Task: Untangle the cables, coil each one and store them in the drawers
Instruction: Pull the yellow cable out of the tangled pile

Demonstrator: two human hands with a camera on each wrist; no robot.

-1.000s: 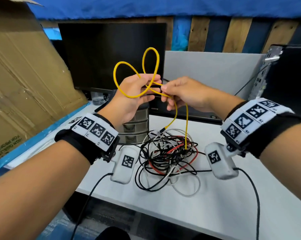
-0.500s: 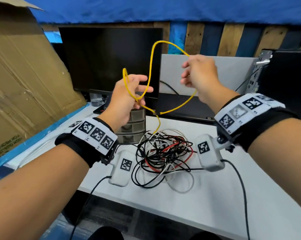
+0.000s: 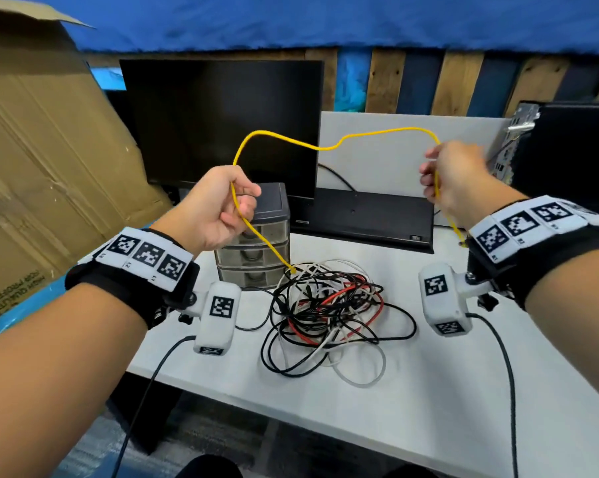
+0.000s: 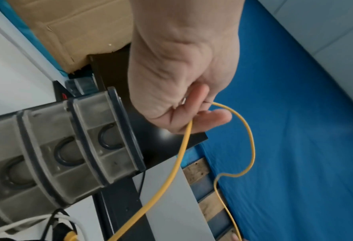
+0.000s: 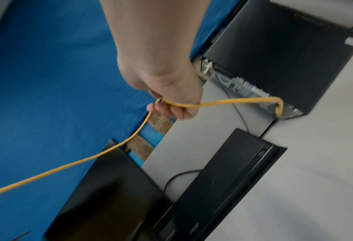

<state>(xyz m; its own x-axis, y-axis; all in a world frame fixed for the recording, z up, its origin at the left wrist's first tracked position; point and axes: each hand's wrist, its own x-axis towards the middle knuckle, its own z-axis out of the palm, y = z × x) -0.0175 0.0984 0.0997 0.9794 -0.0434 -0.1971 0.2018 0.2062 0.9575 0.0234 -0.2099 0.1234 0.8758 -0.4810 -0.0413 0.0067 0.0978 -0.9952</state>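
Note:
A yellow cable [image 3: 329, 146] stretches in an arc between both raised hands. My left hand [image 3: 222, 205] grips it with curled fingers; from there it drops to a yellow plug [image 3: 292, 270] at the tangle's edge. My right hand [image 3: 453, 181] grips the other part, and that end hangs down by my right wrist. In the wrist views the yellow cable [image 4: 184, 146] runs out of my left fist and the yellow cable [image 5: 192, 105] passes through my right fingers. A tangle of black, white and red cables [image 3: 329, 308] lies on the white table [image 3: 429, 408]. A small grey drawer unit [image 3: 256, 250] stands behind it, drawers closed.
A black monitor [image 3: 222, 122] stands at the back, with a black flat device [image 3: 363, 215] and a grey panel [image 3: 394, 153] to its right. A black computer case [image 3: 567, 150] is at the far right. Cardboard [image 3: 42, 160] leans at the left.
The yellow loops have been pulled out straight. My right hand has swung far to the right and my left hand lower, spreading the cable into one wide arc.

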